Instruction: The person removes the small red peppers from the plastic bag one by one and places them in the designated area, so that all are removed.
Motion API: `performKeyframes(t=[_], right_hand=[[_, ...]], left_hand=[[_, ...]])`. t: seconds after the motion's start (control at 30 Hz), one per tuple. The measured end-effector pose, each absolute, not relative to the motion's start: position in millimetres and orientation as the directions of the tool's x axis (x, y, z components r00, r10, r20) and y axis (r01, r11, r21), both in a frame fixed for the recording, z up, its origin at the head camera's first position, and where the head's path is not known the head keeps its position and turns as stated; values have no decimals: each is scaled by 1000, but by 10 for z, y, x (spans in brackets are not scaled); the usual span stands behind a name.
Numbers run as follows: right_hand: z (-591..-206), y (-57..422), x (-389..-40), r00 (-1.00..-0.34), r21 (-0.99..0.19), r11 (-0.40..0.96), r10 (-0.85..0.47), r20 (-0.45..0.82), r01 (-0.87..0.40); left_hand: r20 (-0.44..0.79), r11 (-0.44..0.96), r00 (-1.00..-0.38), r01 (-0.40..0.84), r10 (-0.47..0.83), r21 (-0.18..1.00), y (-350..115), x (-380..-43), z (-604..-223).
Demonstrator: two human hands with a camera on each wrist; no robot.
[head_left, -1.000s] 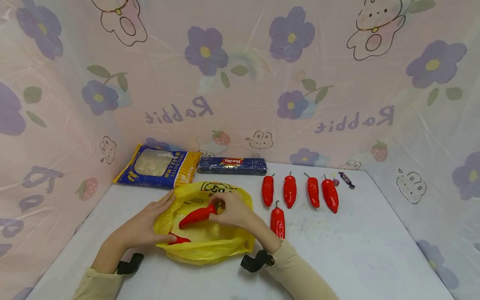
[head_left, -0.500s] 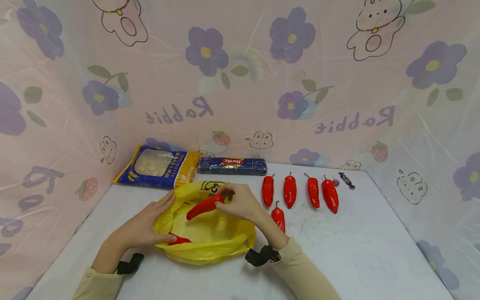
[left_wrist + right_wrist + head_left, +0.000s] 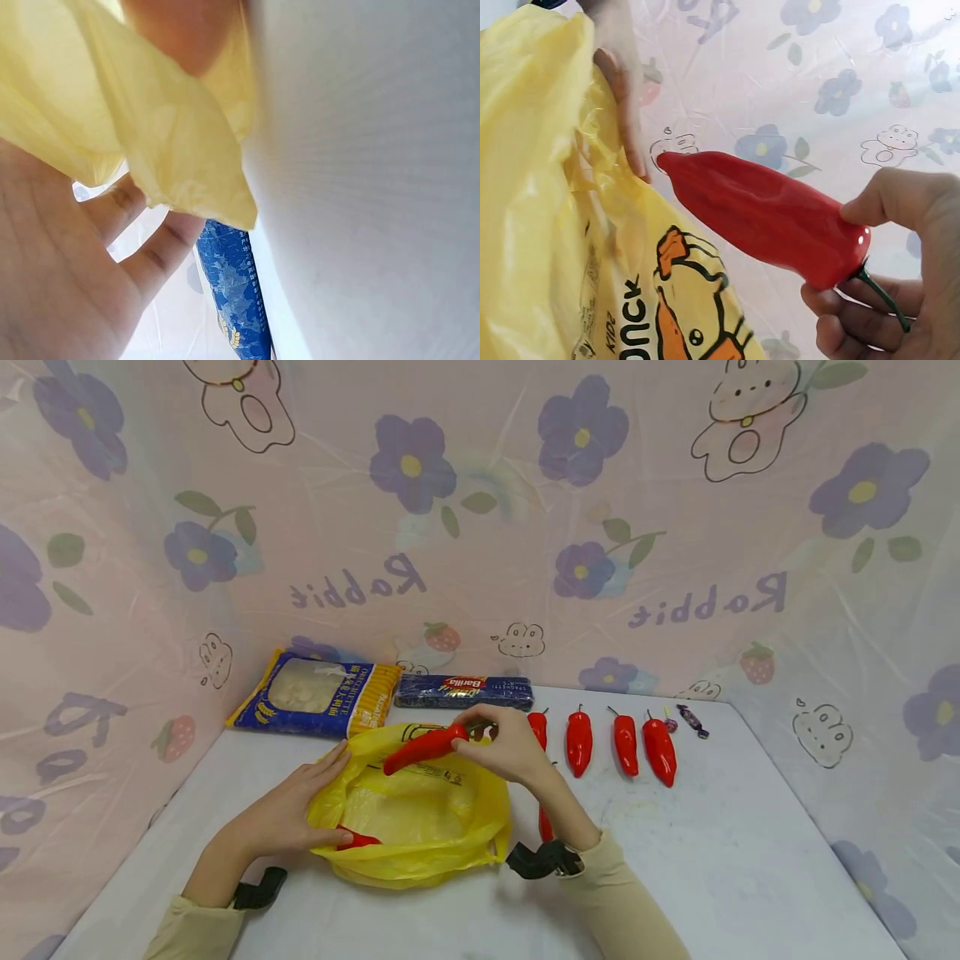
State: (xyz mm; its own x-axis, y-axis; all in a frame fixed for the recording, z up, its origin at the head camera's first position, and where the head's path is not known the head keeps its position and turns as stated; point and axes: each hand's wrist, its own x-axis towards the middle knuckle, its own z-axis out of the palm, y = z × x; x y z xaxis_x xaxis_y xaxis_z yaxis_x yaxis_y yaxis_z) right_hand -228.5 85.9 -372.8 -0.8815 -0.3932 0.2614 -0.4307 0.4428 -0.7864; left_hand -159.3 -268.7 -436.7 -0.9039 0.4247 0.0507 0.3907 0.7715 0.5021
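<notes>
My right hand (image 3: 502, 739) pinches a red chili pepper (image 3: 423, 748) at its stem end, above the mouth of a yellow plastic bag (image 3: 408, 864). In the right wrist view the pepper (image 3: 757, 206) lies slantwise, its green stem near the fingers and its tip toward the bag. My left hand (image 3: 288, 810) holds the bag's left edge, thumb over the rim and fingers along the outside. The left wrist view has yellow plastic (image 3: 172, 142) between its blurred thumb and extended fingers. Part of another red pepper (image 3: 362, 840) shows inside the bag by the left thumb.
Several red peppers (image 3: 579, 743) lie right of the bag; my right arm partly hides two. Behind stand a blue orecchiette pack (image 3: 311, 697) and a Barilla spaghetti box (image 3: 465, 692). A wrapped candy (image 3: 692, 722) lies at back right. A printed curtain encloses the white table (image 3: 720, 860).
My right hand has lifted the red pepper up and to the right, from inside the bag to above its far rim. The left hand and the bag have hardly moved.
</notes>
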Motion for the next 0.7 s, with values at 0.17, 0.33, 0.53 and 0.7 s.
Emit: performKeyframes(t=[0.17,0.33,0.53,0.7], right_hand=[[-3660,962,-2312,-901,-824,410,-354,252,-391],[-3594,1060,-2331,-922,-872,352,-304,238,-341],[-3533,1149,-2345,-927,-912,277,-308,212,-301],[-3522,1217,-2364,-941,-954,178,-285,183,-240]], left_hand=[[46,772,-904,388,425,503,-2690,-1594,-4361],[51,768,-901,395,430,504,-2696,-1601,-4365],[51,770,-902,393,428,503,-2697,-1601,-4360],[54,766,-902,395,429,506,-2696,-1605,-4363]])
